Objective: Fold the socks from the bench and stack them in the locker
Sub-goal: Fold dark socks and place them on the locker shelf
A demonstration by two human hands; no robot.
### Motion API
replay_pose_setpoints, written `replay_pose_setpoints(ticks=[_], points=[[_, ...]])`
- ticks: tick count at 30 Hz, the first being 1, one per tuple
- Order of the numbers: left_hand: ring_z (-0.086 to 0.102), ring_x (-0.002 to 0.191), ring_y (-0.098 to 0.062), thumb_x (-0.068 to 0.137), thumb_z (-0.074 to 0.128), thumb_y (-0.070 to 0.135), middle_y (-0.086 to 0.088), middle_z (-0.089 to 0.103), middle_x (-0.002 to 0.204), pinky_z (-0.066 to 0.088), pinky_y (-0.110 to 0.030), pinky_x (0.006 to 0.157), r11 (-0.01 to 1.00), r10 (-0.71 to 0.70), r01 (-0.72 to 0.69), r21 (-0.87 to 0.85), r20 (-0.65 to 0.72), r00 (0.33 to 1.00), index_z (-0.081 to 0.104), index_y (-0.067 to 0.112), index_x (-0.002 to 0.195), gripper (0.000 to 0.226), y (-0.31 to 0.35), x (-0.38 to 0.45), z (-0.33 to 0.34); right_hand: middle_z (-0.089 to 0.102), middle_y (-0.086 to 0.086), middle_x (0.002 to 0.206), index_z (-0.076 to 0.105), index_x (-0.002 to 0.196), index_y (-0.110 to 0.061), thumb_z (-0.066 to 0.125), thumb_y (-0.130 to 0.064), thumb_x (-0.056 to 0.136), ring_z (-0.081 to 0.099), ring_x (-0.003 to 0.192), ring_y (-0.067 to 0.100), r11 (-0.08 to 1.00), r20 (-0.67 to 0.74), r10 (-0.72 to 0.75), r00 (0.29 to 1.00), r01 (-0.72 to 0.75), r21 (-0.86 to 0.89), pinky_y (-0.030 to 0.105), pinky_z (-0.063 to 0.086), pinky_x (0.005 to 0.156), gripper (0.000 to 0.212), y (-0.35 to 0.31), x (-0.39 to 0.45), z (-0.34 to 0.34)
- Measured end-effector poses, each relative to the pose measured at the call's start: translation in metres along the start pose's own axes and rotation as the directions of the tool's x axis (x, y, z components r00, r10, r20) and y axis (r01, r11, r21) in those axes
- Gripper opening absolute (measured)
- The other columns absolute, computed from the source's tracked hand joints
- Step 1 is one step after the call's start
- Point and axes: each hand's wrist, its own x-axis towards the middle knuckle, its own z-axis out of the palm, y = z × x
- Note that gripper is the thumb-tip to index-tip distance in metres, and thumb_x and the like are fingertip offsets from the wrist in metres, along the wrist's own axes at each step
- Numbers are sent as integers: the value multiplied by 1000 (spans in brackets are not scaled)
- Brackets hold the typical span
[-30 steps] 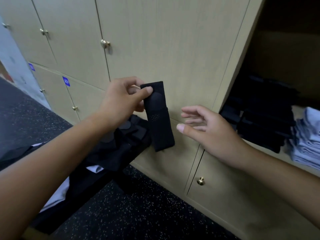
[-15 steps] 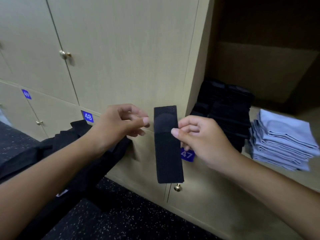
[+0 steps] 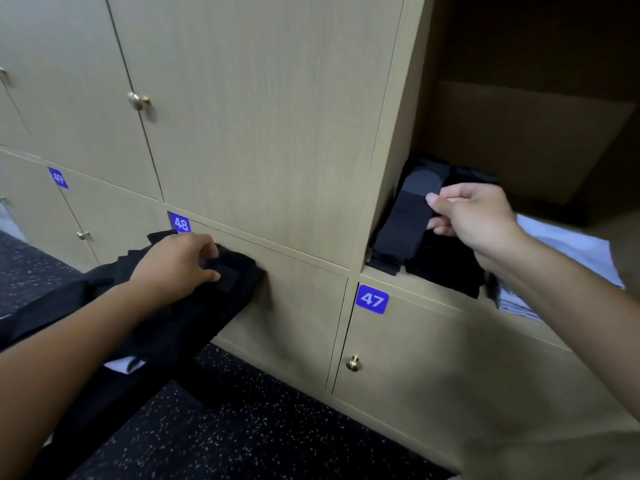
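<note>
The folded sock [image 3: 403, 220] has passed from the left hand to the right hand [image 3: 479, 220], which now pinches it over the dark stack [image 3: 446, 268] inside the open locker [image 3: 519, 140]. The left hand [image 3: 176, 263] has dropped to the sock pile [image 3: 207, 306] on the bench, fingers curled onto another, so this sock looks nearly stowed.

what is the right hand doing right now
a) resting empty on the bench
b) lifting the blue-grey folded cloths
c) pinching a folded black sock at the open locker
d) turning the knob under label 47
c: the right hand pinches the folded black sock at the open locker, over the dark stack inside.
</note>
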Motion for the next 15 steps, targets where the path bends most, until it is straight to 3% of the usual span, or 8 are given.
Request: replay_pose_setpoints(ticks=[3,8,10,13,15], points=[[56,102,-25,72,88,31,2,60,101,48,-39,83,991,16,-21,134,42,999,64,24,99,37,-12,0,4,67,10,87,62,103,-7,68,-8,96,64,45,5,998,17,53,998,-52,-46,14,51,47,9,-1,21,7],[54,92,-21,75,85,33,3,57,98,47,-37,79,985,-14,4,174,58,998,63,23,98,33,-22,-1,5,67,8,88,61,84,-12,67,-4,95,66,57,15,987,-10,103,995,-103,-124,20,50,51,15,-5,45,18],[57,92,-21,78,82,34,3,62,99,44,-34,75,982,-20,9,186,59,998,64,24,98,29,-23,-2,5,69,9,87,61,82,-13,67,-5,95,67,60,17,980,-30,109,994,-113,-166,23,52,59,16,-3,52,20],[61,90,-26,82,75,38,4,64,93,41,-33,71,976,-45,37,217,30,999,60,32,85,17,-21,-4,5,74,10,87,66,84,-13,71,-9,92,69,69,19,961,-79,84,993,-102,-258,29,55,85,10,3,59,22],[59,82,-28,84,70,37,2,61,83,40,-33,67,969,-58,54,240,9,998,56,32,74,18,-21,-5,5,73,9,90,71,86,-11,77,-15,88,66,82,21,943,-105,54,993,-85,-321,29,52,90,8,3,60,23]])
